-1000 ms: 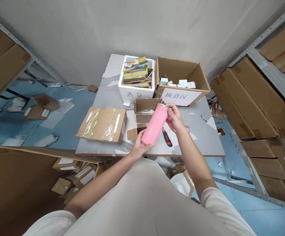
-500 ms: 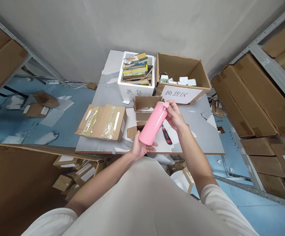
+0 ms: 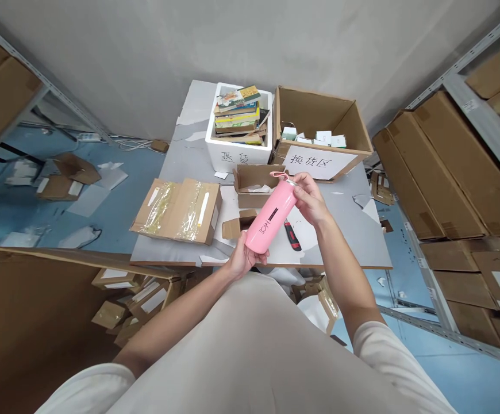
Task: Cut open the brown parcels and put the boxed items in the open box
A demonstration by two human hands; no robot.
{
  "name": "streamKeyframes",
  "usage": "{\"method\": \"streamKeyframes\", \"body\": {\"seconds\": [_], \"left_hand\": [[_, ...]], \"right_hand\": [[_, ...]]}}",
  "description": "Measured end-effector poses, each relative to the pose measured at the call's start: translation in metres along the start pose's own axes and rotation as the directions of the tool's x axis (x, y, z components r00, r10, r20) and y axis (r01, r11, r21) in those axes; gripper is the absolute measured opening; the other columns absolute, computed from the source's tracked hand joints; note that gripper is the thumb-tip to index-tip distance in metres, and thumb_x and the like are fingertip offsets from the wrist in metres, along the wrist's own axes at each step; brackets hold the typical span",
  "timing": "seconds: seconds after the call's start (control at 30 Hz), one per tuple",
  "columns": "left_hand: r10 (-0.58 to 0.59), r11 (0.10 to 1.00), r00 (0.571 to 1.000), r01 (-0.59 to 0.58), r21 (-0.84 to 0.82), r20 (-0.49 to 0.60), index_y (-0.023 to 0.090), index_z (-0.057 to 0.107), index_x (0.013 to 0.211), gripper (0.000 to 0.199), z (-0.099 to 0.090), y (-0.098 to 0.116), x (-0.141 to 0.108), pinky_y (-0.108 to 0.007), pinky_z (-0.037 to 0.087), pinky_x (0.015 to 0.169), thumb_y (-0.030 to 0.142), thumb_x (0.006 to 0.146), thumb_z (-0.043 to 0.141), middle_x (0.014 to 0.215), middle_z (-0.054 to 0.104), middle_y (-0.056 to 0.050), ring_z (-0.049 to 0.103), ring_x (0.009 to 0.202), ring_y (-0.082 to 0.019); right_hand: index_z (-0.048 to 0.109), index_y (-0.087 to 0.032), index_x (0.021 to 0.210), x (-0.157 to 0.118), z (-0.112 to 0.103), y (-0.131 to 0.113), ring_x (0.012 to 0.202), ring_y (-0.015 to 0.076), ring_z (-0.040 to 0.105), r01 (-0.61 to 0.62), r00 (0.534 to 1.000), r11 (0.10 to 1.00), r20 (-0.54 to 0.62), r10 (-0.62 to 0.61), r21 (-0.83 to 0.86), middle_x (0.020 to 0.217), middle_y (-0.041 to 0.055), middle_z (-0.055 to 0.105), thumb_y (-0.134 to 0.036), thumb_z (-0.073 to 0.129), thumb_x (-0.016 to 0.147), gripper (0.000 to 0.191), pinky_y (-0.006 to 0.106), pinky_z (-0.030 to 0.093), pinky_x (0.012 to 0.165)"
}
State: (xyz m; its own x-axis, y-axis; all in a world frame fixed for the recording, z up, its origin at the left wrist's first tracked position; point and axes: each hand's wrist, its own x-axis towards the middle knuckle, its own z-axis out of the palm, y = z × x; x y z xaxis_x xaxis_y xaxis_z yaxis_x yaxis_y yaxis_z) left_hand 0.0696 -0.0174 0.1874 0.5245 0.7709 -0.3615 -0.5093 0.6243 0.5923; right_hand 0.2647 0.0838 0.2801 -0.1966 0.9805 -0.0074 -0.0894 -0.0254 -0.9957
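Observation:
A pink bottle (image 3: pixel 270 223) with a strap loop at its top is held tilted over the front of the table. Its dark printed logo faces up. My left hand (image 3: pixel 245 260) is closed around its lower end, the fingers partly under it. At the upper end, my right hand (image 3: pixel 310 198) grips near the cap. Beneath and behind the bottle lie an open small cardboard box (image 3: pixel 231 229) and a second open box (image 3: pixel 252 200) with white paper inside. A red and black utility knife (image 3: pixel 292 236) rests just right of the bottle.
On the table (image 3: pixel 353 230), a taped carton (image 3: pixel 176 211) lies at left. Behind stand a white foam box (image 3: pixel 239 155) of books and a large carton (image 3: pixel 323 152) holding small white boxes. Shelves of cartons (image 3: pixel 443 167) flank the right; a big open box (image 3: pixel 38 310) is lower left.
The bottle has been turned about its length, so its logo and strap loop now show. Both hands still hold it, and the view has shifted slightly.

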Motion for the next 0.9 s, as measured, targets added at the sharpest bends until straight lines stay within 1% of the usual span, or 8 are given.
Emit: {"method": "streamKeyframes", "body": {"seconds": [0.1,0.33,0.43,0.47,0.53,0.6,0.73,0.9], "left_hand": [[-0.009,1.0,1.0,0.01,-0.01,0.006,0.013,0.061,0.102,0.078,0.001,-0.001,0.0,-0.029,0.045,0.054,0.081,0.075,0.037,0.065,0.066,-0.006,0.059,0.051,-0.016],[-0.049,0.999,0.999,0.049,0.007,0.015,0.014,0.061,0.099,0.087,-0.003,0.006,-0.006,-0.03,0.046,0.053,0.088,0.071,0.026,0.06,0.061,-0.005,0.056,0.049,-0.017],[0.106,0.959,0.989,-0.072,0.274,-0.108,0.015,0.062,0.102,0.078,-0.024,0.01,-0.01,-0.032,0.048,0.061,0.084,0.07,0.042,0.068,0.062,-0.005,0.06,0.06,-0.018],[0.237,0.895,0.954,-0.141,0.423,-0.186,0.017,0.063,0.102,0.069,-0.034,0.013,-0.01,-0.033,0.049,0.066,0.077,0.07,0.053,0.073,0.063,-0.005,0.06,0.066,-0.019],[0.506,0.677,0.823,-0.193,0.71,-0.258,0.019,0.065,0.101,0.05,-0.054,0.018,-0.007,-0.034,0.049,0.078,0.059,0.071,0.066,0.088,0.062,-0.007,0.06,0.083,-0.021],[0.629,0.454,0.753,-0.156,0.877,-0.192,0.02,0.066,0.103,0.039,-0.073,0.024,0.003,-0.04,0.046,0.092,0.048,0.077,0.063,0.108,0.059,-0.01,0.056,0.104,-0.025],[0.567,0.205,0.823,-0.175,0.963,0.028,0.02,0.067,0.111,0.036,-0.093,0.03,0.03,-0.049,0.031,0.109,0.04,0.085,0.051,0.131,0.05,-0.013,0.043,0.128,-0.03],[0.433,0.12,0.897,-0.151,0.981,0.085,0.02,0.054,0.132,0.063,-0.098,0.027,0.048,-0.052,0.027,0.11,0.049,0.076,0.064,0.14,0.047,-0.015,0.037,0.134,-0.035]], "right_hand": [[0.055,-0.034,0.115,0.001,-0.002,-0.002,0.103,0.024,0.059,0.018,1.0,0.998,0.019,-0.017,-0.062,0.121,0.0041,0.062,-0.064,0.068,0.069,0.057,0.038,0.051,0.076],[0.056,-0.029,0.125,0.001,-0.018,-0.017,0.115,0.0287,0.057,0.161,0.944,0.944,0.324,-0.063,-0.288,0.121,0.0068,0.063,-0.052,0.081,0.061,0.073,0.045,0.046,0.097],[0.057,-0.028,0.122,0.0,-0.026,-0.02,0.11,0.0292,0.06,0.219,0.964,0.91,0.22,-0.147,-0.352,0.113,0.0076,0.066,-0.054,0.082,0.057,0.075,0.048,0.047,0.096],[0.058,-0.028,0.122,0.001,-0.028,-0.019,0.109,0.0296,0.06,0.233,0.97,0.893,0.155,-0.186,-0.385,0.112,0.008,0.066,-0.055,0.083,0.055,0.076,0.048,0.046,0.096],[0.058,-0.028,0.122,0.001,-0.031,-0.017,0.108,0.0303,0.059,0.244,0.967,0.859,0.05,-0.249,-0.45,0.114,0.0088,0.065,-0.057,0.083,0.053,0.079,0.049,0.046,0.096],[0.058,-0.028,0.122,0.002,-0.03,-0.013,0.109,0.0308,0.058,0.249,0.961,0.823,0.024,-0.275,-0.51,0.117,0.0092,0.064,-0.056,0.084,0.053,0.078,0.05,0.046,0.096],[0.059,-0.029,0.119,-0.002,-0.021,0.003,0.107,0.031,0.056,0.278,0.959,0.723,0.135,-0.251,-0.633,0.118,0.0089,0.063,-0.053,0.082,0.059,0.069,0.05,0.045,0.094],[0.059,-0.029,0.12,-0.012,-0.016,0.026,0.098,0.0281,0.057,0.301,0.953,0.671,0.199,-0.227,-0.678,0.12,0.0101,0.059,-0.052,0.079,0.063,0.065,0.046,0.049,0.083]]}}
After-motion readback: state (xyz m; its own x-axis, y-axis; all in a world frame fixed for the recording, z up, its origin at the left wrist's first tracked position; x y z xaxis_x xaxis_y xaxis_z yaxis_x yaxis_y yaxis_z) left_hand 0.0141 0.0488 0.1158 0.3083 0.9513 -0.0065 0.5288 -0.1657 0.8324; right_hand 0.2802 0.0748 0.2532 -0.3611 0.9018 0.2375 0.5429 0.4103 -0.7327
